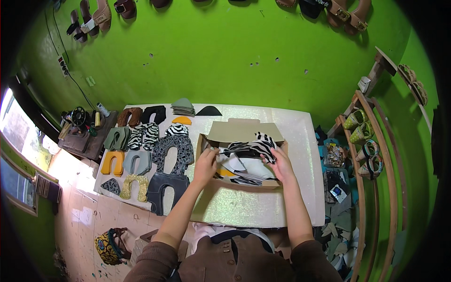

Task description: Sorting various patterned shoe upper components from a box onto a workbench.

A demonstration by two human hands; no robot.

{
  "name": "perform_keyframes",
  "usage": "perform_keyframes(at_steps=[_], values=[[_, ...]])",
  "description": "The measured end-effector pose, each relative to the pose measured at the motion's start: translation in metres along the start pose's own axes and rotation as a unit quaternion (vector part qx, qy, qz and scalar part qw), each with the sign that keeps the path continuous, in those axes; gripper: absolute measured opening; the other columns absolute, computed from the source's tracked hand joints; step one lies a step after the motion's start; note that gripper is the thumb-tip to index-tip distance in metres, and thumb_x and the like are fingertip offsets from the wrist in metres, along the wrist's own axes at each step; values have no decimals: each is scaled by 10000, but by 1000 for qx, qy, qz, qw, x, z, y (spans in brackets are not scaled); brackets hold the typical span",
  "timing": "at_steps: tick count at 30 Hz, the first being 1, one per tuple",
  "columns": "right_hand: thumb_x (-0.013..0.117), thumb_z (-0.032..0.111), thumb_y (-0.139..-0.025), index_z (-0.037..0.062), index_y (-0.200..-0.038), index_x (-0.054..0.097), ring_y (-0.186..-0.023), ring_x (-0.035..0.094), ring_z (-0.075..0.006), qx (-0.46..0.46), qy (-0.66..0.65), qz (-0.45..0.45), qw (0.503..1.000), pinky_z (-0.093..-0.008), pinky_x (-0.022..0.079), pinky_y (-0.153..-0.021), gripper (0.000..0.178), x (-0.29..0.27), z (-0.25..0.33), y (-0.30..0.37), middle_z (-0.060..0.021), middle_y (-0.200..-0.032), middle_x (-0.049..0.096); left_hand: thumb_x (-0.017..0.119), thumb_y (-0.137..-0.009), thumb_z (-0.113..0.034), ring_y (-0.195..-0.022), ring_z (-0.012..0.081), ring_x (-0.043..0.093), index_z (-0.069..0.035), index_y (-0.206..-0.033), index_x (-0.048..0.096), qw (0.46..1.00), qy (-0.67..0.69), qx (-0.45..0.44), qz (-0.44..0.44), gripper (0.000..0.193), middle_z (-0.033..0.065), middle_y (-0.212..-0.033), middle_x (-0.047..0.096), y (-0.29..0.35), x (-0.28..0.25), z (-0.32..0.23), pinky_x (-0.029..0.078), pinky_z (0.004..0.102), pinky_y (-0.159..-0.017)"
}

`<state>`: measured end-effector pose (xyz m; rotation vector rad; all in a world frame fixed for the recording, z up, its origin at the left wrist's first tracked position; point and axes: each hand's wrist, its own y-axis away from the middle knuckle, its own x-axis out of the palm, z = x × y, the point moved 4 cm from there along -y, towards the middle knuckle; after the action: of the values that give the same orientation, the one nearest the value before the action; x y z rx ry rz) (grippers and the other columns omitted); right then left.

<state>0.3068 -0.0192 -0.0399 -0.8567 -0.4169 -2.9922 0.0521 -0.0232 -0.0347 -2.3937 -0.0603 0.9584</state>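
Over an open cardboard box (270, 186) on the table, my two hands hold zebra-print cut material pieces (249, 147), which look like shoe-upper parts. My right hand (282, 165) is closed round their right end, where striped flaps stick up and hang down. At the left, my left hand (206, 164) pinches a thin dark edge that seems to belong to the same pieces. Inside the box lie white pieces (256, 165), a yellow piece (226, 172) and a stack of thin dark-edged pieces. The box's lid flap (244, 130) is folded back towards the wall.
Stacks of U-shaped cut pieces (174, 150) cover the table's left side. Grey pieces (183, 107) and a black half-round piece (209, 111) lie at the back. A sewing machine (79, 117) stands left. At right are a wooden rack (376, 188) with sandals and scraps (336, 235) below.
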Motion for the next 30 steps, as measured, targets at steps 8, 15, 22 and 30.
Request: perform_keyframes(at_steps=[8,15,22,30], values=[[485,95,-881,60,-1082,514,-887,551,-102,-28,129,12,991,-247,446,-759,206,12,-29,1,-33,-964,587,555,-809,-137,-932,249,545,-15,-1180,463,981,138,-112,76,401,142,-1076,524,3,28,-29,447,328,-795],[518,32,-851,-10,-1104,468,-973,524,-135,-60,130,130,981,-274,451,-848,261,51,-57,14,-70,-1049,539,578,-846,-197,-805,135,564,0,-1341,182,852,424,-285,111,663,118,-1036,532,12,65,-23,469,235,-653],[544,35,-840,21,-1069,504,-851,541,-75,-59,152,63,985,-218,452,-732,233,27,-51,12,-25,-963,583,552,-756,-67,-827,150,588,-32,-1335,210,854,394,-329,84,673,176,-1136,490,10,48,-10,482,250,-694],[516,65,-861,32,-1147,440,-812,572,-117,-35,48,8,998,-240,494,-664,297,8,-47,12,-61,-982,582,595,-803,-216,-1089,233,472,39,-1318,225,965,170,-195,50,684,195,-1252,402,12,47,-9,369,327,-918]])
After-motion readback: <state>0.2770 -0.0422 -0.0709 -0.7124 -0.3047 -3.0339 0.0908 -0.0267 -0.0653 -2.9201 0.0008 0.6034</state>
